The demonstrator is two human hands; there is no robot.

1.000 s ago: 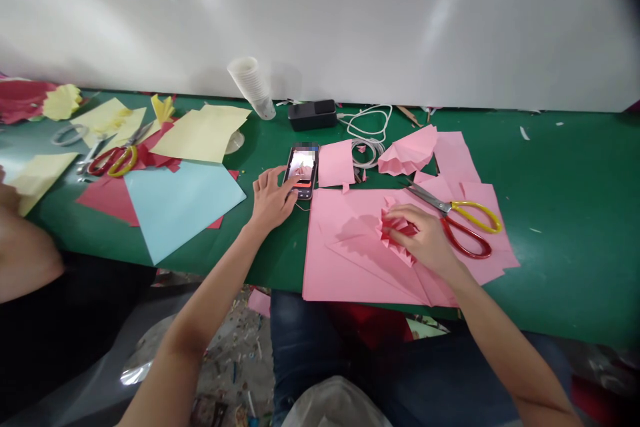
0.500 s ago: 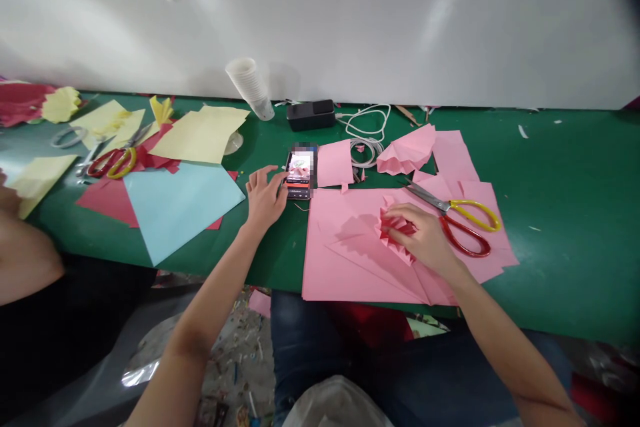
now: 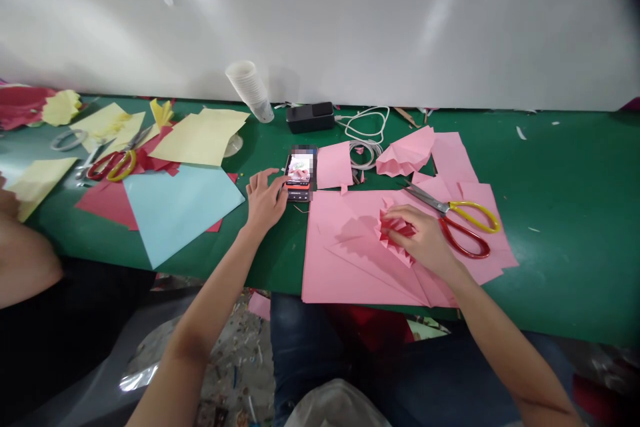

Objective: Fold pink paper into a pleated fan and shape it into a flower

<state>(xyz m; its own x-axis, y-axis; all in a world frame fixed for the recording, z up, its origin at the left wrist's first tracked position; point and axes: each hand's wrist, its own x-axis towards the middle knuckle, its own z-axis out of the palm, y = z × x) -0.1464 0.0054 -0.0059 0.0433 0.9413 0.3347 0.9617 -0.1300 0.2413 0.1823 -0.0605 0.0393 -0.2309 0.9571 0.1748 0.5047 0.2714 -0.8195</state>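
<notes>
My left hand point(image 3: 265, 200) rests on the green table point(image 3: 560, 213) with fingers spread, one fingertip touching the lower edge of a lit phone point(image 3: 301, 173). My right hand point(image 3: 423, 237) is curled round a folded, pleated pink and red paper piece point(image 3: 393, 233), pressing it onto a large pink sheet point(image 3: 350, 260). Red and yellow handled scissors point(image 3: 457, 217) lie just right of that hand on more pink paper.
A folded pink paper shape point(image 3: 407, 150), a coiled white cable point(image 3: 367, 133), a black box point(image 3: 310, 117) and a stack of plastic cups point(image 3: 250, 90) sit near the wall. A light blue sheet point(image 3: 180, 203), yellow sheets point(image 3: 200, 137) and second scissors point(image 3: 113, 160) lie left. Another person's arm point(image 3: 23, 260) is at far left.
My left hand has slid slightly left and back from the phone's screen to its lower edge. My right hand has stayed on the folded paper.
</notes>
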